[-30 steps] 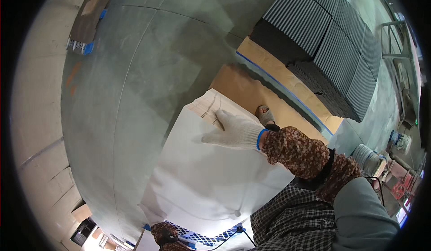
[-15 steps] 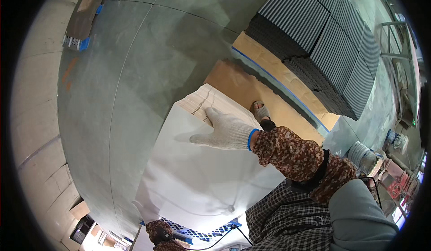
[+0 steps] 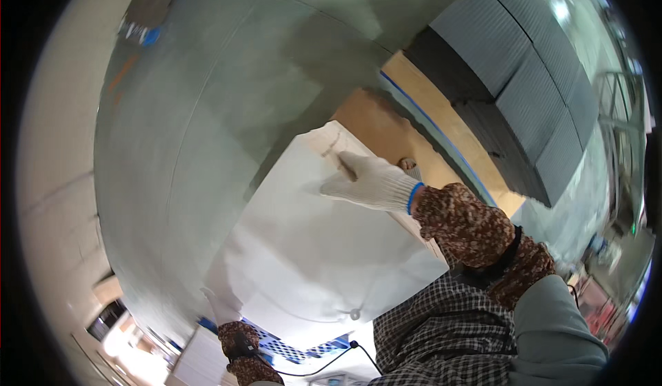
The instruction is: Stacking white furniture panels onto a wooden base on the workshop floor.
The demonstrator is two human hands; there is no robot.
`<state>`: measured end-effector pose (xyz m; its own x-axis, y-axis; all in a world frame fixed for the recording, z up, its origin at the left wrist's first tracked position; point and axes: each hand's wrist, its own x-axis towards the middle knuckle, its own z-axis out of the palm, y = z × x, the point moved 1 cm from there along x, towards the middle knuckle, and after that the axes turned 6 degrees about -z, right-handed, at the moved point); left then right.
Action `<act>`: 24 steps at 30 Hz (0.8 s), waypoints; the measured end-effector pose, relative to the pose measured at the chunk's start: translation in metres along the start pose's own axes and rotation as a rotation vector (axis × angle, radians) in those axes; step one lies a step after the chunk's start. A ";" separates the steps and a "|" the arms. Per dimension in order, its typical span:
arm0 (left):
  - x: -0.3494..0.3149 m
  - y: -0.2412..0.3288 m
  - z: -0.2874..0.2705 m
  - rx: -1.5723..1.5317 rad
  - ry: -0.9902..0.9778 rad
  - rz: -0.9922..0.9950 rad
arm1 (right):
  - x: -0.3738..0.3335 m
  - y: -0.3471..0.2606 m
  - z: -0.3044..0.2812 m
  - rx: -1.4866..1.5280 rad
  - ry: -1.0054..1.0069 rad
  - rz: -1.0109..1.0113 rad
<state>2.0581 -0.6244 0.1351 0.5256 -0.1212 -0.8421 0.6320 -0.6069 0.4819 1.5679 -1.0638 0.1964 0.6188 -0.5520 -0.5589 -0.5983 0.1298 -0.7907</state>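
A thick stack of smooth white sheets (image 3: 296, 227) is in front of me, its layered edge turned to the far right. My right hand (image 3: 376, 181), in a white knit glove with a blue cuff, is closed on that edge, thumb lying over the top sheet and fingers along the side. At the stack's near left edge is my left hand (image 3: 222, 302), also in a pale glove. It is closed on the border there, its fingers partly hidden and hard to tell from the white surface. Both forearms wear brown flowered sleeves.
Grey ribbed sheets (image 3: 514, 75) are piled at the far right on a tan board base (image 3: 448, 134) with a blue edge. A brown board (image 3: 386, 127) lies on the floor beside it, with my foot on it. A blue lattice crate (image 3: 296, 344) stands near my body.
The stack and both hands have shifted, my right hand moving right and slightly up in view with the stack's far corner. The surroundings have swung and blurred. Both hands keep their hold.
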 end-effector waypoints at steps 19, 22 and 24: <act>-0.283 -0.242 0.293 -1.009 0.377 -0.181 | 0.128 -0.107 0.050 -0.849 -0.905 -0.225; -0.282 -0.264 0.318 -0.879 0.460 -0.404 | 0.141 -0.080 0.042 -1.086 -0.821 -0.422; -0.306 -0.256 0.331 -0.978 0.437 -0.438 | 0.137 -0.082 0.037 -1.330 -0.786 -0.312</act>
<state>1.5465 -0.6917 0.1895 0.1842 0.3471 -0.9196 0.8791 0.3604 0.3121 1.7201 -1.1198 0.1753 0.6444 0.1857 -0.7418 -0.1415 -0.9243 -0.3543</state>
